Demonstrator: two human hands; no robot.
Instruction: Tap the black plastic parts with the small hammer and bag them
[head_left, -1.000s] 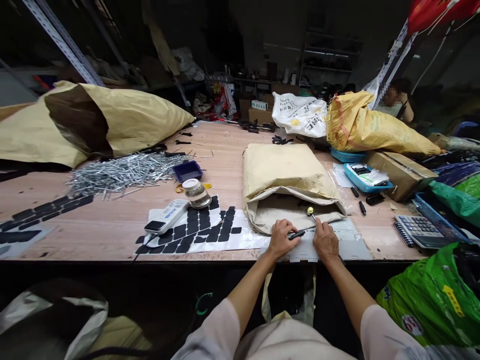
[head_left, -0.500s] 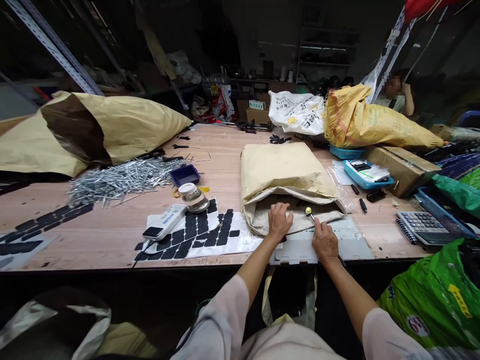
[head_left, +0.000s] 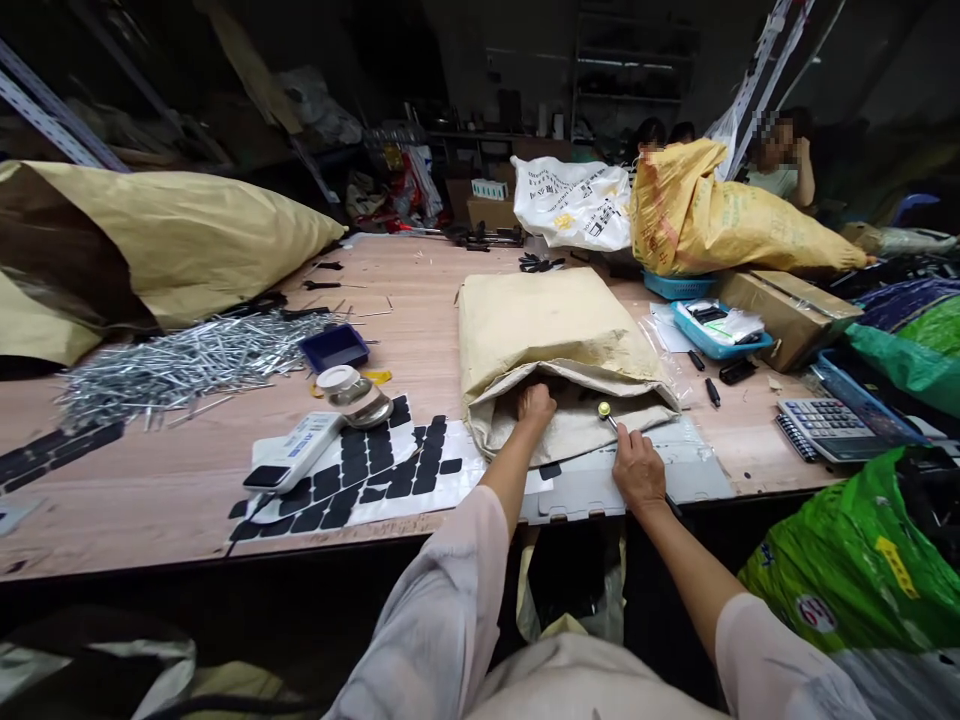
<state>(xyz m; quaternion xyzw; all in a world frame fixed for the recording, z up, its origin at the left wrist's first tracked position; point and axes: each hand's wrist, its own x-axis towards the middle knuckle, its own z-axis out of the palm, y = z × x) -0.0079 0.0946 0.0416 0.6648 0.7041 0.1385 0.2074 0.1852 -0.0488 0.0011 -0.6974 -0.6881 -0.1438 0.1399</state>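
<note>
A beige paper sack (head_left: 551, 320) lies flat on the table, its open mouth facing me. My left hand (head_left: 537, 403) reaches into that mouth; its fingers are hidden in the shadow inside. At the right part of the opening, my right hand (head_left: 637, 468) is closed round the handle of a metal tool (head_left: 606, 412) with a round yellowish-green end, which points into the mouth. Under the sack's front edge lies a grey sheet (head_left: 694, 462).
Left of the sack are black adhesive pads (head_left: 360, 462), a white device (head_left: 294, 455), a jar (head_left: 356, 395), a blue tray (head_left: 334, 348) and a heap of metal rods (head_left: 187, 362). A calculator (head_left: 829, 425) and green bag (head_left: 832, 555) are right. A person (head_left: 784, 165) sits behind.
My left hand has moved from the sack's front lip deeper into its mouth. My right hand still holds the tool at the opening. The whole view has shifted slightly.
</note>
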